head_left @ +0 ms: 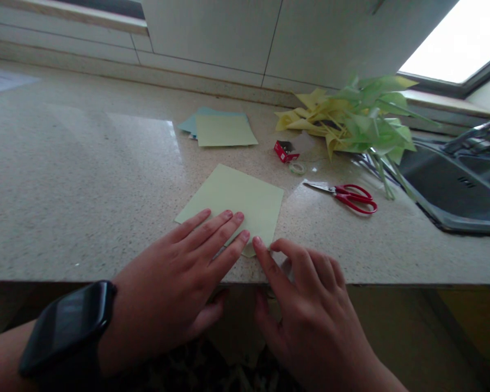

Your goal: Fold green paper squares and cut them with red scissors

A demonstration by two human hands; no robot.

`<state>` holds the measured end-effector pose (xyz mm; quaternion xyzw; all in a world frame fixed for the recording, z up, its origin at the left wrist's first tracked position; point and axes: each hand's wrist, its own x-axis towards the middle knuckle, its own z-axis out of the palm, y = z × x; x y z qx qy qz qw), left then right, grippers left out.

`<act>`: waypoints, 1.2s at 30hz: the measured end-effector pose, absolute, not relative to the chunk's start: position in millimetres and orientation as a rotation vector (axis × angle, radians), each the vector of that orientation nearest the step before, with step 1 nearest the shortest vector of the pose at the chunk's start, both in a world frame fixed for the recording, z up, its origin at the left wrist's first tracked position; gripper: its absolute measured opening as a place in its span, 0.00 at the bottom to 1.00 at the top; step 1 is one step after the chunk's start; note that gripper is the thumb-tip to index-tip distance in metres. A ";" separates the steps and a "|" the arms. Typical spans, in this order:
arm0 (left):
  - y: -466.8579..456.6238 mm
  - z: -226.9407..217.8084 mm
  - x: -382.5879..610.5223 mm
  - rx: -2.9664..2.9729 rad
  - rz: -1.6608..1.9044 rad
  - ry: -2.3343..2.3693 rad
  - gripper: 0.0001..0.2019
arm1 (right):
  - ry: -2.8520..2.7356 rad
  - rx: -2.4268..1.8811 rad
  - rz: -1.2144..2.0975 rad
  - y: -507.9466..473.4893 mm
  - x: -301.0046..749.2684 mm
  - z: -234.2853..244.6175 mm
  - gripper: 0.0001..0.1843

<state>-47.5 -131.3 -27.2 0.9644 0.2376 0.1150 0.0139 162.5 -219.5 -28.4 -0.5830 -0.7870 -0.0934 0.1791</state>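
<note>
A pale yellow-green sheet of paper (240, 190) lies turned at an angle near the counter's front edge. My left hand (183, 267) rests flat on its lower left part, fingers stretched out, with a black smartwatch on the wrist. At the near corner of the sheet, my right hand (306, 288) presses down with its index fingertip; its other fingers are bent and the thumb is held apart below the counter edge. That corner looks slightly folded, though fingers partly hide it. Red-handled scissors (345, 196) lie to the right of the paper, apart from both hands.
Behind the sheet lies a stack of yellow and blue paper (226, 130). Further right are a small open red box (286, 151), a tape roll (297, 168) and several yellow and green paper pinwheels (351, 120). A metal sink (453, 218) borders the speckled counter (85, 179).
</note>
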 end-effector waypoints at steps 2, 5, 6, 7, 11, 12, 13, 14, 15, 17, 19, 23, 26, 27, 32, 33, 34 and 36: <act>-131.1 -27.2 -47.3 3.000 0.350 0.744 0.39 | -2.223 -1.665 -0.247 -217.8 161.8 -29.6 0.30; -130.5 -26.4 -47.1 3.019 0.331 0.738 0.37 | -2.221 -1.693 -0.224 -215.8 160.6 -31.0 0.32; -130.3 -26.1 -47.2 3.028 0.324 0.728 0.36 | -2.221 -1.701 -0.221 -215.1 160.2 -31.2 0.32; -130.1 -25.8 -47.3 3.036 0.320 0.719 0.35 | -2.221 -1.709 -0.220 -214.5 159.9 -31.1 0.32; -130.0 -25.7 -47.6 3.043 0.331 0.700 0.33 | -2.248 -1.709 -0.220 -211.3 159.3 -29.8 0.34; -130.2 -25.7 -47.6 3.042 0.338 0.700 0.33 | -2.256 -1.705 -0.222 -210.6 159.4 -29.4 0.35; -130.5 -25.8 -47.6 3.039 0.346 0.704 0.34 | -2.261 -1.699 -0.226 -210.2 159.5 -29.1 0.35; -130.8 -25.8 -47.5 3.034 0.357 0.709 0.35 | -2.263 -1.697 -0.228 -210.0 159.6 -28.8 0.35; -131.1 -25.8 -47.5 3.027 0.373 0.719 0.36 | -2.264 -1.696 -0.229 -210.1 159.8 -28.5 0.35; -131.3 -25.6 -47.8 3.020 0.403 0.711 0.38 | -2.264 -1.696 -0.220 -210.9 160.1 -27.9 0.35; -131.0 -25.4 -48.4 3.032 0.411 0.646 0.37 | -2.262 -1.695 -0.211 -211.9 160.3 -27.4 0.35; -129.6 -24.9 -49.0 3.056 0.381 0.557 0.31 | -2.259 -1.682 -0.206 -211.6 160.7 -26.7 0.34; -129.2 -24.6 -47.7 3.058 0.367 0.574 0.30 | -2.256 -1.671 -0.176 -210.0 162.0 -26.5 0.33; -129.1 -24.6 -47.2 3.059 0.365 0.573 0.30 | -2.252 -1.663 -0.166 -209.9 162.5 -26.4 0.32; -130.0 -24.5 -47.1 3.056 0.362 0.567 0.31 | -2.177 -1.568 -0.146 -218.4 163.3 -27.2 0.29; -130.5 -24.4 -47.7 3.053 0.358 0.567 0.30 | -2.161 -1.546 -0.145 -221.2 162.6 -28.2 0.28; -131.0 -24.3 -48.2 3.048 0.353 0.568 0.30 | -2.147 -1.522 -0.154 -223.9 161.5 -29.6 0.26; -131.9 -24.0 -48.8 3.036 0.343 0.572 0.30 | -2.142 -1.493 -0.173 -228.4 158.7 -33.4 0.24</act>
